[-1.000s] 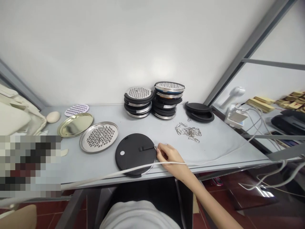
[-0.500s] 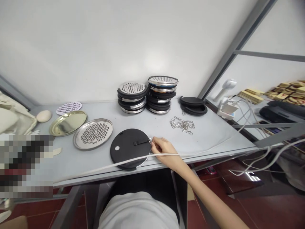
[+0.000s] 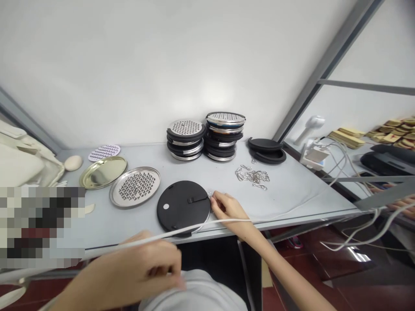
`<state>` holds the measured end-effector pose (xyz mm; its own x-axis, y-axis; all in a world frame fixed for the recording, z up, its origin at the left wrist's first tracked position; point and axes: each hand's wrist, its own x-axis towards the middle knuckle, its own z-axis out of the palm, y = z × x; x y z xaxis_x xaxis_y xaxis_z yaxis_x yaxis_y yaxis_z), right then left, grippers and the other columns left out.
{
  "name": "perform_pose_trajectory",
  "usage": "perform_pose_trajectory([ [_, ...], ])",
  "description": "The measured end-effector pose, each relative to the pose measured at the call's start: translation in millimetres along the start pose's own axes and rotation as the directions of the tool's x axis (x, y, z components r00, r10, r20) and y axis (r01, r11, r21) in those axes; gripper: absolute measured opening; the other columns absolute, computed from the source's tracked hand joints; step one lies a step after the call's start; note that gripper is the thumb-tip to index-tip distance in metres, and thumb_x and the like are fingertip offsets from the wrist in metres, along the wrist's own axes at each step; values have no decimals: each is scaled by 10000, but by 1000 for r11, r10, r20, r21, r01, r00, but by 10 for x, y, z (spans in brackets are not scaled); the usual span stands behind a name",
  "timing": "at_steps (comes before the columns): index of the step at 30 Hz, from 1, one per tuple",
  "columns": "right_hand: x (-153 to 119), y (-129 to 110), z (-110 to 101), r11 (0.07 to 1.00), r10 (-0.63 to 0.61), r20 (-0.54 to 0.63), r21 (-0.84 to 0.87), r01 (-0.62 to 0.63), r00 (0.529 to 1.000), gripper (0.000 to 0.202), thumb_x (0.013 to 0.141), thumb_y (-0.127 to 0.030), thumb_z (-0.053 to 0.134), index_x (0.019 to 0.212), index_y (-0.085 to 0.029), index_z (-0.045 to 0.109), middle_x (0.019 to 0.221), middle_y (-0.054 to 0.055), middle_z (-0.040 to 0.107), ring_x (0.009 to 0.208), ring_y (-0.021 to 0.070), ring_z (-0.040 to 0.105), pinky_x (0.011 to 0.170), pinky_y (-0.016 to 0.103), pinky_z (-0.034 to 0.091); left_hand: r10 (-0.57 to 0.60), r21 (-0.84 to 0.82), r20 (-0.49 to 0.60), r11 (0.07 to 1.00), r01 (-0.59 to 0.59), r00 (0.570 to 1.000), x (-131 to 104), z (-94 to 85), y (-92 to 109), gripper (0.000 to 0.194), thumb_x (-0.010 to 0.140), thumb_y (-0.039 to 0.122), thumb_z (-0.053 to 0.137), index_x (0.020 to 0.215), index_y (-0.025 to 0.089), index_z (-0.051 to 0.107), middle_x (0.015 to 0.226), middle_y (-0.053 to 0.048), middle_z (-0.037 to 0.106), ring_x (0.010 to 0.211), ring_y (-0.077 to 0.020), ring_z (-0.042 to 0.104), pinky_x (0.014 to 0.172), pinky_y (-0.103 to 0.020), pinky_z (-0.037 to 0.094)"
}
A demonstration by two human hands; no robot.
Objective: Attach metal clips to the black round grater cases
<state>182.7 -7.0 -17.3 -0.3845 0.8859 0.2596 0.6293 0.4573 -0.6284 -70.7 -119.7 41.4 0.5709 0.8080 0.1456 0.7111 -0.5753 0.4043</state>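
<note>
A round black plastic holder (image 3: 181,216) with a short dark strap lies near the front edge of the table; a silver rim shows along its lower right. At its right edge my right hand (image 3: 228,207) is closed, thumb and fingers pinching a small metal hook (image 3: 209,195) by the strap end. My left hand (image 3: 152,263) hangs in front of the table edge, below the holder, blurred, its fingers curled in; whatever it may hold is hidden. Behind the right hand is a pile of small metal hooks (image 3: 254,176).
Left of the holder lie a round metal grater plate (image 3: 135,186), a gold-coloured disc (image 3: 103,172) and a purple grater plate (image 3: 104,152). Two stacks of graters (image 3: 186,140) stand by the wall, black rings (image 3: 269,151) to their right. A white cable (image 3: 275,217) crosses the front edge.
My left hand has come into view at the bottom left. My right hand keeps its pinch at the holder's edge. The whole view has shifted slightly.
</note>
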Motion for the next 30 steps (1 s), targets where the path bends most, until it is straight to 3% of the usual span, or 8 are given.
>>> perform_pose_trajectory([
  [2, 5, 17, 7, 1000, 11, 2, 6, -11, 1000, 258, 944, -262, 395, 691, -213, 400, 597, -42, 431, 580, 134, 436, 566, 231, 318, 4, 0, 80, 1000, -4, 997, 221, -1, -58, 249, 963, 350, 452, 808, 228, 603, 795, 25, 616, 708, -129, 569, 664, -236, 475],
  [4, 11, 26, 9, 999, 24, 11, 24, -24, 1000, 274, 956, -285, 377, 693, -214, 397, 607, -39, 440, 574, 131, 432, 560, 229, 323, -20, -14, 75, 1000, 22, 997, 400, -1, -99, 293, 998, 262, 334, 830, 209, 568, 785, 10, 589, 681, -131, 541, 645, -244, 448],
  [8, 33, 1, -6, 997, 60, 31, 55, -62, 998, 299, 963, -316, 360, 681, -217, 374, 592, -46, 406, 555, 128, 409, 537, 227, 317, -128, -84, -96, 989, 120, 987, 599, 36, -147, 245, 991, 203, 300, 926, 197, 536, 932, -25, 586, 871, -149, 561, 803, -280, 466],
  [11, 69, -21, -22, 992, 91, 63, 77, -96, 994, 315, 963, -337, 353, 672, -217, 365, 581, -52, 390, 532, 123, 395, 527, 229, 309, -57, -6, -180, 998, 57, 982, 678, 112, -178, 232, 959, 234, 400, 1152, 196, 524, 1186, -70, 569, 1118, -197, 525, 977, -348, 435],
  [15, 125, 0, -30, 992, 89, 93, 80, -97, 992, 325, 959, -354, 365, 666, -214, 376, 569, -56, 395, 518, 118, 392, 521, 228, 302, 73, 117, -146, 992, -56, 987, 743, 254, -231, 511, 953, 306, 430, 1443, 214, 319, 1444, -85, 437, 1323, -238, 406, 1087, -409, 361],
  [22, 100, 65, -68, 996, 12, 141, 82, -23, 990, 324, 976, -352, 345, 683, -214, 363, 586, -56, 402, 535, 115, 385, 524, 222, 302, 116, 180, -130, 979, -91, 985, 696, 401, -293, 758, 809, 396, 607, 1471, 203, 292, 1488, -88, 383, 1357, -286, 373, 1094, -455, 350],
  [30, 119, 46, -24, 999, 39, 102, -3, -39, 994, 304, 958, -318, 362, 675, -212, 397, 562, -55, 422, 508, 117, 391, 522, 228, 291, 122, 199, -160, 976, -89, 979, 680, 444, -298, 727, 816, 359, 594, 1467, 210, 306, 1466, -86, 417, 1342, -285, 399, 1079, -449, 356],
])
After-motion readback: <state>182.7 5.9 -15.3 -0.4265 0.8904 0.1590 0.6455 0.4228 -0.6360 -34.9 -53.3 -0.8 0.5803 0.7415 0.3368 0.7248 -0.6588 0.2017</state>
